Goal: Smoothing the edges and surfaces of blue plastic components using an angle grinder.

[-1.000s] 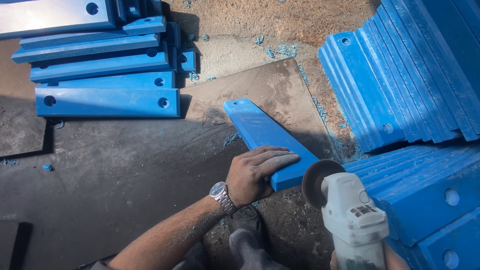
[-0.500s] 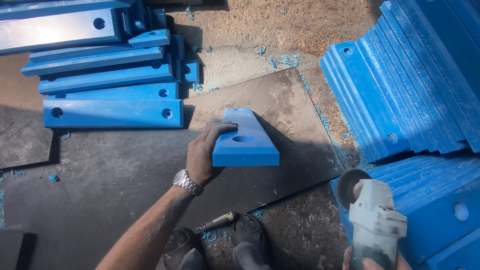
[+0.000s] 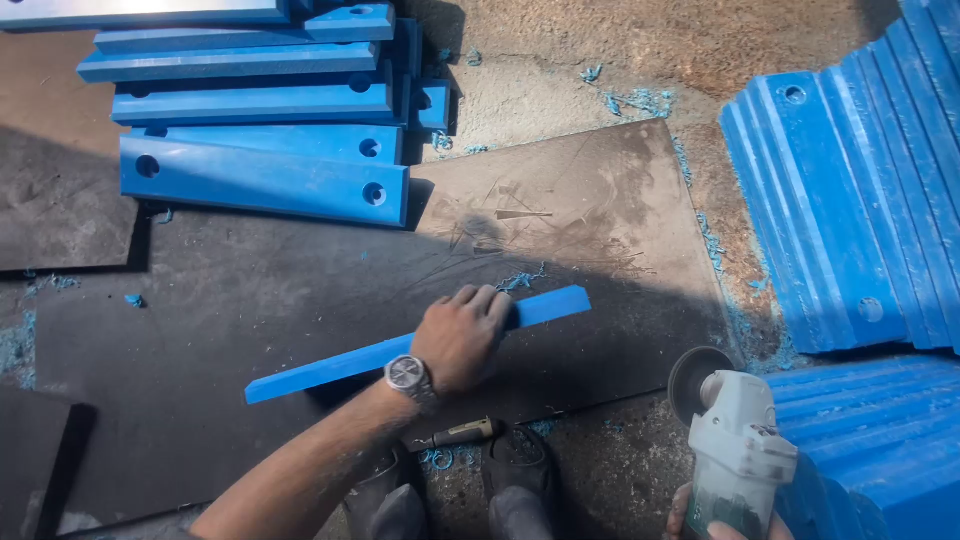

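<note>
Here the left hand (image 3: 462,338) stands a blue plastic bar (image 3: 330,367) on edge on the dark floor plate (image 3: 230,300), fingers clamped over its top, while the right hand (image 3: 728,527), fingers wrapped round an angle grinder (image 3: 735,450), waits nearby; grinding that edge looks next, needing a firm hold

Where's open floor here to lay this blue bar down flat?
The dark sheet is bare between the blue stack and the bar under the left hand. The brown plate is also open. The right is crowded by leaning slabs and the grinder.
</note>
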